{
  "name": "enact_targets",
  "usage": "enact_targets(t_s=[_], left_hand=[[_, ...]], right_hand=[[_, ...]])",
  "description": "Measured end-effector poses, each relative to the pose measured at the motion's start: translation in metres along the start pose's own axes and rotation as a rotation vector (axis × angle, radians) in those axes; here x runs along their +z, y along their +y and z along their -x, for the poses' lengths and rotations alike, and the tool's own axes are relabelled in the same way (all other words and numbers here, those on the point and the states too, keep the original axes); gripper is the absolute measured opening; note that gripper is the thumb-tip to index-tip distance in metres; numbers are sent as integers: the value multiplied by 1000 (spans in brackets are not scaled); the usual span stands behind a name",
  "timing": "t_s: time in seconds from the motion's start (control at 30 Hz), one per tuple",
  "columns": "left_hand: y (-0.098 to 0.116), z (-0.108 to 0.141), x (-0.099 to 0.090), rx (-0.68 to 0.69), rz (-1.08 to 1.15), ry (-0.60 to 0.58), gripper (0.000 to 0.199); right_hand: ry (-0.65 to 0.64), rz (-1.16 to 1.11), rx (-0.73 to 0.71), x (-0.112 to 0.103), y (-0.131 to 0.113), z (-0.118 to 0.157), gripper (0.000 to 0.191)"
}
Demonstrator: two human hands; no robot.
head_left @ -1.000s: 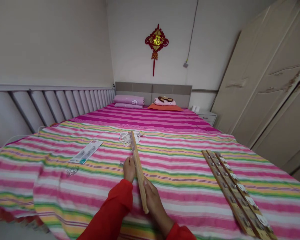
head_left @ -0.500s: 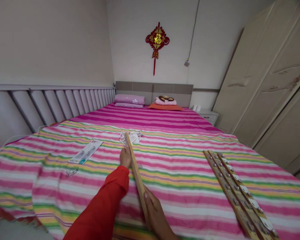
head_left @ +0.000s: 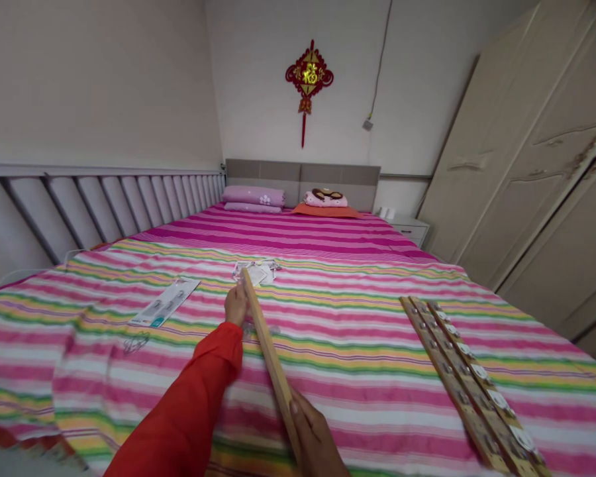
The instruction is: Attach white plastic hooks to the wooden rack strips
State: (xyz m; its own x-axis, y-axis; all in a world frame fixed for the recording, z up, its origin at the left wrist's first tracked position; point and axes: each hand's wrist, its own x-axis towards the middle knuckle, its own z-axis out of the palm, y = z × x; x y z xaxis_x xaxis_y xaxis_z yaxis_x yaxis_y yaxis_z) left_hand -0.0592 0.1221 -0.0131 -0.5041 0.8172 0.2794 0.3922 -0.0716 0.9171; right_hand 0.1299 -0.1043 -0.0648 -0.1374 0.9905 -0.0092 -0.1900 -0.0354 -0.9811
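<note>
A long, narrow wooden strip (head_left: pixel 269 351) points away from me, held up on edge above the striped bedspread. My left hand (head_left: pixel 236 305), in a red sleeve, is closed at its far end, on the left face; the fingertips are partly hidden. Just below that hand, small clear pieces (head_left: pixel 248 328) show against the strip's left face. Near the close end, my right hand (head_left: pixel 314 434) grips the strip from the right, thumb on top. Beyond the far tip lies a small pile of cards and clear packaging (head_left: pixel 263 271).
At right lie several wooden strips (head_left: pixel 459 384) side by side, fitted with metal hooks and white discs. A flat hook package (head_left: pixel 166 301) and a tangle of thin wire-like loops (head_left: pixel 136 342) are at left. Pillows (head_left: pixel 253 197) rest by the headboard; a rail (head_left: pixel 104 205) borders the left.
My left hand has shifted slightly left along with the strip's far end, uncovering more of the clear pieces. My right hand keeps its grip. The whole view has shifted a little.
</note>
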Motion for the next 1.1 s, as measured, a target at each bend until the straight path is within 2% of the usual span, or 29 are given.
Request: enact_targets(t_s=[0.13,0.27,0.4,0.5,0.57,0.7,0.8,0.9,0.97,1.03,1.1], left_hand=[[2,-5,-1,-3,-57,-7,41],[3,-7,-5,-14,-70,-12,40],[7,0,-10,-5,-129,24,37],[5,26,-4,140,-137,-41,43],[-1,57,6,240,-77,-192,44],[-18,120,30,198,-41,-423,50],[-28,144,42,217,-97,-444,47],[-35,146,49,213,-179,-386,49],[-39,141,51,225,-234,-380,50],[-43,136,54,258,-285,-385,53],[-46,134,56,270,-326,-371,55]], right_hand=[[53,-85,12,2,1,11,62],[27,-94,78,-4,4,9,61],[131,-203,103,-6,8,1,58],[214,-329,114,-3,15,-9,53],[246,-390,123,1,22,-18,53],[236,-406,126,6,28,-36,54],[184,-328,45,4,25,-40,55],[119,-163,-41,-7,21,-35,55],[126,-100,-13,-23,21,-25,58],[205,-119,41,-45,23,-10,61],[364,-190,41,-72,24,12,60]])
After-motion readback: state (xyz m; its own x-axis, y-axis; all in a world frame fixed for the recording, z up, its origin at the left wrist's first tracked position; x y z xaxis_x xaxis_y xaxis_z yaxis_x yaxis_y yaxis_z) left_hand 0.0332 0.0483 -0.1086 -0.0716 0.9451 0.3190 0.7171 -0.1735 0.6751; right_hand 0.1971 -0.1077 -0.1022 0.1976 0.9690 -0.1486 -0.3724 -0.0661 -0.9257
